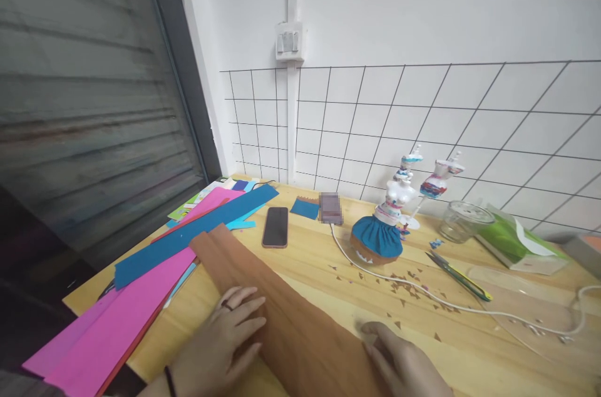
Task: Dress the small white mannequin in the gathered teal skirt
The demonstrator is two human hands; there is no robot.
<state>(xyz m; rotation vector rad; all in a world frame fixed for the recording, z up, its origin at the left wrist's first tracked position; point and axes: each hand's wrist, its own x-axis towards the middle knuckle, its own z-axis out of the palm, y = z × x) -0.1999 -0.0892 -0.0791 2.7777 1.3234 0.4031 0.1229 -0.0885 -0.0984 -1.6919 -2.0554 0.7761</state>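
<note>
A long strip of brown crepe paper (277, 297) runs slantwise across the front of the wooden table, its lower end cut off by the frame. My left hand (230, 328) lies on the strip's left side, fingers spread, with a ring on one finger and a dark band at the wrist. At the right edge of the paper is my right hand (404, 356), its fingers bent and a little apart. One fingertip there is blurred, and no grip on the paper shows. Beyond the left hand, a blue paper strip (197, 234) lies over pink paper sheets (141, 315).
A phone (275, 227) lies behind the brown strip. To the right stand a small dress-form figure in a blue skirt (380, 237), a cutter knife (460, 275), a glass jar (462, 221) and a green tissue pack (521, 240). A white cable (413, 284) crosses brown paper scraps (404, 303).
</note>
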